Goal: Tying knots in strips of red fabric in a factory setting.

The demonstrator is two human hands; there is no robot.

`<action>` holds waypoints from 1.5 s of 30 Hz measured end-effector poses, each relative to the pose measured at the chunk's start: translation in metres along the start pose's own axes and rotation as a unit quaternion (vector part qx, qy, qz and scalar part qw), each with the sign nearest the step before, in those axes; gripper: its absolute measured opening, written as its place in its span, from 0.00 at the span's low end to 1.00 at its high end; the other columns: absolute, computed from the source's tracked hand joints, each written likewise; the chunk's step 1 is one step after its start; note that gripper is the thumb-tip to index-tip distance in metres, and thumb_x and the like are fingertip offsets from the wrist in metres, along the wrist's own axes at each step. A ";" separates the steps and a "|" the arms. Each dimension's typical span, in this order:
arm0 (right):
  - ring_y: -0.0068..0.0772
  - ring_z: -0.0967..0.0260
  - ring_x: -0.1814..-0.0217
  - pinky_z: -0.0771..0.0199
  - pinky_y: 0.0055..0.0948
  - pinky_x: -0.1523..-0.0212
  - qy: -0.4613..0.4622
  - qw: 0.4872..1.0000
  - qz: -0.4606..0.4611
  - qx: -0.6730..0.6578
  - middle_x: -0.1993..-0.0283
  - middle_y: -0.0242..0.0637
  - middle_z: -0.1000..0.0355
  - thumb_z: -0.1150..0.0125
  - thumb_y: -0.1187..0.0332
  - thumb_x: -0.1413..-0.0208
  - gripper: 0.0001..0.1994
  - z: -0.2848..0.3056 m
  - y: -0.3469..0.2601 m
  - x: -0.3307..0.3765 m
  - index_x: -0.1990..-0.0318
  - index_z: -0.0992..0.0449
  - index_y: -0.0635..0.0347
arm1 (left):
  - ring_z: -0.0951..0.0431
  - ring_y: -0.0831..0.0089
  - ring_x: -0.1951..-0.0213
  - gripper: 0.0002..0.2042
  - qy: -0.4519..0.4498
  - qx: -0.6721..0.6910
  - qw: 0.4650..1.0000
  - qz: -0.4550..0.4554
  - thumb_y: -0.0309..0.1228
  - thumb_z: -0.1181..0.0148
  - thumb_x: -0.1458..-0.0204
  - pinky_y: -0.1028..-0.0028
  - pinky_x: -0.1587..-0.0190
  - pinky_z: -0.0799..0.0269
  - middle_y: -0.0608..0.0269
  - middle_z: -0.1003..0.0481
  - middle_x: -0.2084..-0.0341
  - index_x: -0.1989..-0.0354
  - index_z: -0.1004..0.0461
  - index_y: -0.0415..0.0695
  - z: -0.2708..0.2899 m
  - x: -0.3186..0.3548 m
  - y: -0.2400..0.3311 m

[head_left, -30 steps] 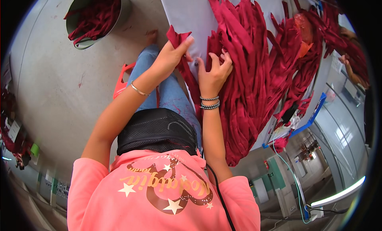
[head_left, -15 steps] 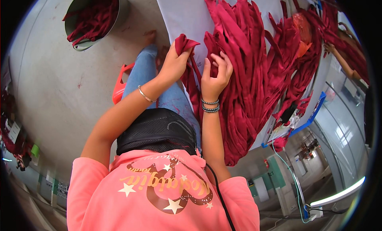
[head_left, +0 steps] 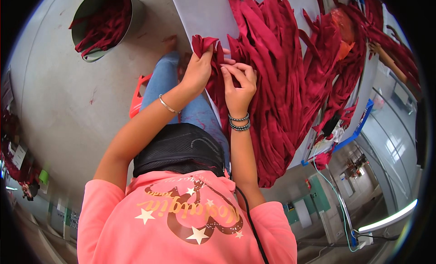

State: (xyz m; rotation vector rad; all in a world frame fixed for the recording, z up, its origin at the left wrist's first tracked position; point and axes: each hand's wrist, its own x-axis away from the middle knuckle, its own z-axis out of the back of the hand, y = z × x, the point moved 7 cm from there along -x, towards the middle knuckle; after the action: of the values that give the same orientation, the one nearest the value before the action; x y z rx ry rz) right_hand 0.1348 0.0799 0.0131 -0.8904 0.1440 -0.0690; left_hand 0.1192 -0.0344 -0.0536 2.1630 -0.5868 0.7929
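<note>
My left hand (head_left: pixel 198 72) is closed around the folded upper end of a dark red fabric strip (head_left: pixel 204 44), whose tail hangs down at the white table's edge. Just right of it, my right hand (head_left: pixel 240 84) pinches at the same strip, thumb and forefinger together; the exact grip is small in view. Beside and beyond my right hand, a large heap of similar red fabric strips (head_left: pixel 277 82) lies lengthwise over the table (head_left: pixel 206 14) and droops over its near end.
A grey-green bucket (head_left: pixel 132 23) of red strips stands on the floor at the far left. A red stool (head_left: pixel 136 100) is by my leg. An orange plastic bag (head_left: pixel 344 30) lies among the strips. Another person's arm (head_left: pixel 390 63) reaches in at the far right.
My right hand has moved left to the strip, and its spread fingers have closed into a pinch. My left hand has shifted slightly, still holding the strip's end.
</note>
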 end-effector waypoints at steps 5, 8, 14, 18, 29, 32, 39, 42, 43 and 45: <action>0.39 0.35 0.64 0.34 0.34 0.63 0.006 0.995 0.048 0.091 0.64 0.35 0.30 0.34 0.72 0.51 0.04 0.003 -0.012 -0.006 0.69 0.22 0.60 | 0.27 0.72 0.69 0.17 0.013 -0.030 0.998 -0.046 0.43 0.59 0.34 0.72 0.64 0.29 0.63 0.32 0.72 0.64 0.36 0.40 0.010 -0.009 -0.008; 0.43 0.32 0.60 0.31 0.37 0.61 0.028 0.969 0.040 0.244 0.58 0.37 0.32 0.34 0.72 0.52 0.12 -0.001 0.000 -0.005 0.59 0.25 0.57 | 0.30 0.75 0.72 0.15 0.037 -0.003 0.999 -0.038 0.42 0.54 0.36 0.73 0.66 0.30 0.65 0.35 0.73 0.61 0.38 0.40 0.014 -0.007 -0.006; 0.43 0.32 0.60 0.30 0.36 0.63 0.051 0.957 0.034 0.283 0.59 0.39 0.33 0.34 0.71 0.52 0.11 -0.004 0.009 -0.004 0.60 0.26 0.56 | 0.32 0.81 0.75 0.21 -0.008 -0.145 0.986 -0.077 0.28 0.38 0.46 0.79 0.72 0.35 0.69 0.34 0.75 0.46 0.38 0.37 0.009 -0.005 0.002; 0.43 0.32 0.60 0.31 0.37 0.61 0.058 0.960 0.038 0.270 0.59 0.40 0.33 0.34 0.71 0.52 0.10 -0.005 0.011 -0.003 0.62 0.25 0.56 | 0.33 0.83 0.77 0.19 -0.025 -0.162 0.985 -0.051 0.25 0.37 0.49 0.80 0.74 0.37 0.72 0.34 0.78 0.49 0.32 0.38 0.008 -0.009 0.001; 0.41 0.32 0.59 0.31 0.34 0.59 0.078 0.983 -0.006 0.165 0.63 0.37 0.31 0.33 0.75 0.54 0.08 0.002 0.017 -0.003 0.66 0.25 0.59 | 0.32 0.83 0.77 0.21 -0.035 -0.192 0.979 -0.051 0.24 0.37 0.49 0.80 0.73 0.35 0.71 0.31 0.78 0.46 0.32 0.37 -0.002 -0.013 -0.003; 0.39 0.30 0.60 0.30 0.33 0.60 0.084 0.990 -0.006 0.113 0.63 0.37 0.29 0.35 0.75 0.52 0.06 0.004 0.014 -0.004 0.66 0.26 0.60 | 0.26 0.79 0.68 0.23 -0.062 -0.141 0.985 -0.076 0.25 0.39 0.48 0.77 0.62 0.30 0.66 0.28 0.72 0.44 0.35 0.36 -0.001 -0.010 -0.001; 0.37 0.28 0.64 0.29 0.30 0.60 0.084 0.996 -0.037 0.025 0.66 0.39 0.26 0.41 0.74 0.45 0.04 0.012 0.019 -0.005 0.65 0.27 0.65 | 0.39 0.53 0.37 0.32 -0.207 0.069 0.973 0.077 0.32 0.61 0.51 0.57 0.35 0.44 0.42 0.40 0.39 0.34 0.48 0.35 0.003 -0.003 -0.001; 0.36 0.28 0.65 0.29 0.30 0.61 0.077 0.996 -0.048 0.019 0.66 0.38 0.26 0.41 0.74 0.45 0.04 0.011 0.019 -0.004 0.65 0.27 0.65 | 0.37 0.54 0.38 0.30 -0.232 0.175 0.952 0.093 0.35 0.65 0.48 0.58 0.35 0.44 0.43 0.37 0.41 0.35 0.45 0.35 0.004 0.000 0.003; 0.35 0.28 0.66 0.29 0.30 0.61 0.074 0.996 -0.053 0.019 0.67 0.38 0.26 0.41 0.74 0.45 0.04 0.010 0.020 -0.004 0.65 0.27 0.65 | 0.38 0.53 0.37 0.31 -0.236 0.175 0.952 0.089 0.37 0.66 0.48 0.58 0.35 0.45 0.42 0.38 0.40 0.35 0.46 0.35 0.004 0.000 0.003; 0.38 0.28 0.66 0.29 0.32 0.62 0.074 0.995 -0.059 0.014 0.67 0.39 0.27 0.41 0.74 0.45 0.04 0.010 0.018 -0.005 0.65 0.27 0.65 | 0.39 0.52 0.37 0.32 -0.242 0.175 0.950 0.087 0.39 0.66 0.48 0.57 0.34 0.46 0.41 0.39 0.39 0.35 0.47 0.34 0.005 0.000 0.004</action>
State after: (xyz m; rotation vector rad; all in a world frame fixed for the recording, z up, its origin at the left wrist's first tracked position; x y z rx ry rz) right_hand 0.1316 0.0998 0.0056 -0.8652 0.2284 -0.2469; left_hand 0.1182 -0.0405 -0.0542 2.6899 -0.9524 0.4744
